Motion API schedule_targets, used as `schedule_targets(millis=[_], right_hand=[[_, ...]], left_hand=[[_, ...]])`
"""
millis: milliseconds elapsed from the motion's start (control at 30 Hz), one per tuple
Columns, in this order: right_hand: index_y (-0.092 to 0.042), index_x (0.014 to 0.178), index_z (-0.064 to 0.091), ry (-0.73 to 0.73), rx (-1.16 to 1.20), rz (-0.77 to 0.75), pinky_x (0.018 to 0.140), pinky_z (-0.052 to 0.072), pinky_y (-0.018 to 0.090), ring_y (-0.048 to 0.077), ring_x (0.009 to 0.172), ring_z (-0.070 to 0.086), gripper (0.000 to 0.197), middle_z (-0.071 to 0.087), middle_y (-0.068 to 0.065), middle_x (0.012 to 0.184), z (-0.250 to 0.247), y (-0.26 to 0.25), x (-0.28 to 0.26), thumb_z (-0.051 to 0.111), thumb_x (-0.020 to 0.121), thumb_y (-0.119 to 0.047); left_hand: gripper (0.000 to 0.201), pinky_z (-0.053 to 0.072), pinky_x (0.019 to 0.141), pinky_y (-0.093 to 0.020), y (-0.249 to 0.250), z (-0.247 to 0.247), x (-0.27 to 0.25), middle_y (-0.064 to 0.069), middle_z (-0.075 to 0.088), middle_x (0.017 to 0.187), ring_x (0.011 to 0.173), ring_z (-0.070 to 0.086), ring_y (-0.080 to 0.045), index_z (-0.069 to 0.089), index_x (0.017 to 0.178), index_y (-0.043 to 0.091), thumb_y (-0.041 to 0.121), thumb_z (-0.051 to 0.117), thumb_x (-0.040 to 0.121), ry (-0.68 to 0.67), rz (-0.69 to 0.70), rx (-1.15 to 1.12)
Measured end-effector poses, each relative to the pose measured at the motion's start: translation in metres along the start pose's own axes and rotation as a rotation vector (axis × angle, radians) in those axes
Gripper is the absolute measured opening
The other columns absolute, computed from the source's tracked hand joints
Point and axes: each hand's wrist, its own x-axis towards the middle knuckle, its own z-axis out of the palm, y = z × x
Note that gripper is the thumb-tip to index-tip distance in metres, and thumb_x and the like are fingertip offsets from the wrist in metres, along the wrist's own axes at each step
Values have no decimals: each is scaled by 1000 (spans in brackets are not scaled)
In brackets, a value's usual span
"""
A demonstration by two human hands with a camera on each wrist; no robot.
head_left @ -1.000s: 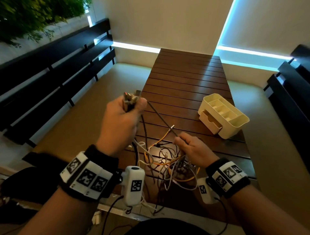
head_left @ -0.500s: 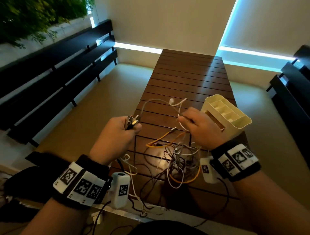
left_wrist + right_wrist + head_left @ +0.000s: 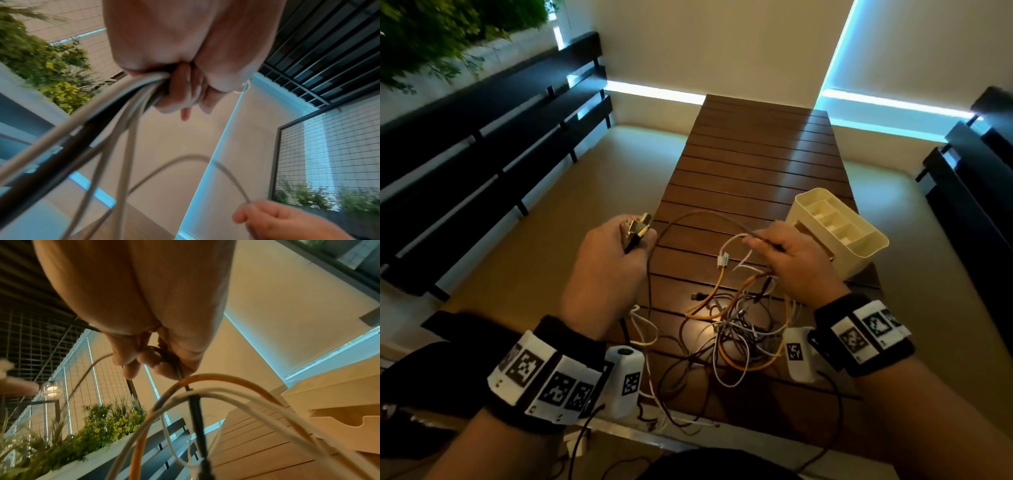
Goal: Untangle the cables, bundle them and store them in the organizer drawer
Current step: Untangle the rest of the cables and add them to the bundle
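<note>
Grey cable (image 3: 698, 216) is arching between your hands, its long axis running left to right above the near half of the slatted table (image 3: 753, 164). Your left hand (image 3: 608, 263) is gripping several cable ends in a fist; your right hand (image 3: 796, 263) is pinching the grey strand, with orange and white loops hanging beneath it. Below it the tangle (image 3: 743, 325) is lying near the table's front edge, the organizer (image 3: 835, 226) by the right edge, nearer your right hand.
</note>
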Motion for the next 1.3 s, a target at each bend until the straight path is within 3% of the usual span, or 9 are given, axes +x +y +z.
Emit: schedule_targets(millis=[100, 233, 300, 400, 500, 767, 1033, 1100, 1300], right_hand=[[-21, 105, 71, -79, -61, -40, 67, 42, 9, -7, 78, 52, 13, 52, -10, 85, 8, 1, -3, 61, 96, -22], [-23, 107, 72, -187, -1, -92, 70, 52, 26, 10, 79, 55, 15, 52, -7, 87, 13, -4, -5, 63, 96, -22], [-25, 105, 71, -189, 25, -169, 66, 44, 16, 9, 75, 52, 15, 51, -6, 84, 13, -16, -4, 62, 95, -19], [-29, 101, 68, -150, 51, -238, 66, 41, 13, 10, 75, 53, 18, 53, -5, 83, 7, -30, -4, 62, 95, -13], [-32, 98, 65, -185, 34, -193, 69, 43, 13, 8, 78, 55, 16, 55, -10, 86, 8, -25, -5, 62, 95, -16], [-25, 111, 61, -307, -120, 125, 89, 54, 31, 3, 94, 60, 16, 61, -10, 103, 30, 26, -19, 59, 97, -17], [-31, 111, 59, -130, -14, -23, 72, 49, 10, -4, 86, 60, 21, 63, -12, 98, 6, -3, -13, 65, 93, -23], [-31, 115, 59, -125, 58, -110, 71, 50, 13, 0, 88, 60, 26, 61, -13, 99, 3, -21, -17, 66, 92, -22], [-26, 112, 65, -390, -20, -169, 74, 46, 12, -1, 91, 58, 17, 60, -14, 100, 5, -43, -26, 62, 95, -25]], left_hand=[[12, 44, 56, -10, 20, 1, -8, 9, 57, 75, 68, 56, -1, 57, 102, 34, 23, 56, 98, 89, 131, -101], [33, 44, 58, -11, 26, 18, -6, 16, 62, 88, 67, 57, 5, 60, 127, 28, 16, 61, 96, -124, 198, -86], [27, 45, 66, -17, 26, 28, -3, 12, 65, 93, 75, 58, 0, 62, 123, 28, 18, 60, 97, -267, 202, 20], [12, 38, 62, -24, 22, 35, -1, 8, 60, 79, 70, 53, -6, 58, 90, 31, 22, 56, 99, -382, 172, 131], [32, 30, 50, -18, 20, 32, 0, 9, 52, 66, 58, 48, -4, 46, 73, 34, 21, 57, 99, -282, 179, 121], [35, 33, 45, -12, 24, 9, 0, 8, 39, 56, 47, 39, -3, 45, 66, 23, 22, 57, 99, 84, 143, -220], [36, 30, 46, -19, 11, 6, -4, 5, 39, 56, 47, 34, -7, 47, 64, 17, 22, 60, 98, -152, 93, -115], [35, 30, 47, -17, 12, 9, -8, 8, 40, 55, 47, 34, -5, 47, 65, 15, 22, 60, 97, -248, 85, -90], [35, 34, 51, -28, 11, 9, -18, 7, 41, 54, 46, 35, -6, 53, 78, -4, 25, 61, 96, -427, 26, -150]])
